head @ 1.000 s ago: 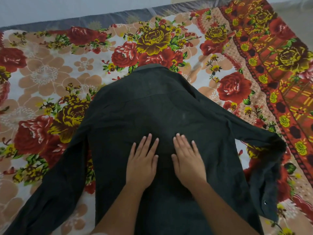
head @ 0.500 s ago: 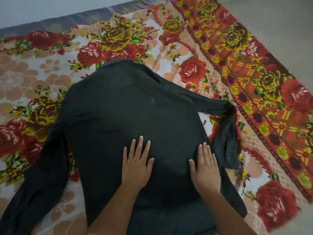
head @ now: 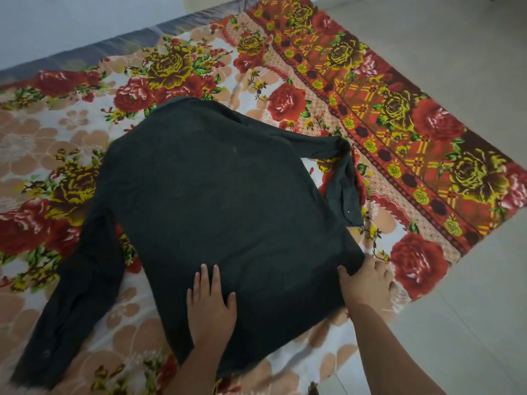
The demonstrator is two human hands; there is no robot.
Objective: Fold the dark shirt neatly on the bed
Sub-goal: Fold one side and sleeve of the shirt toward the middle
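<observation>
The dark shirt (head: 222, 201) lies back-up on the flowered bedspread (head: 71, 132), collar toward the far side. Its left sleeve trails down toward the near left corner. Its right sleeve reaches right and bends back on itself, cuff with a button hanging near the shirt's side. My left hand (head: 209, 303) lies flat on the lower back of the shirt, fingers straight. My right hand (head: 368, 283) is at the shirt's right side edge, thumb over the fabric and fingers past the edge on the bedspread; whether the fingers reach under the fabric is not visible.
The bedspread's red patterned border (head: 399, 115) runs along the right side, and its edge meets the pale tiled floor (head: 470, 309) just right of my right hand. A grey mattress edge (head: 85, 49) and a light wall lie at the far side.
My right hand slid outward from the shirt's back to its right side edge. My left hand stayed flat on the back. The view swung to the right, bringing the floor into sight.
</observation>
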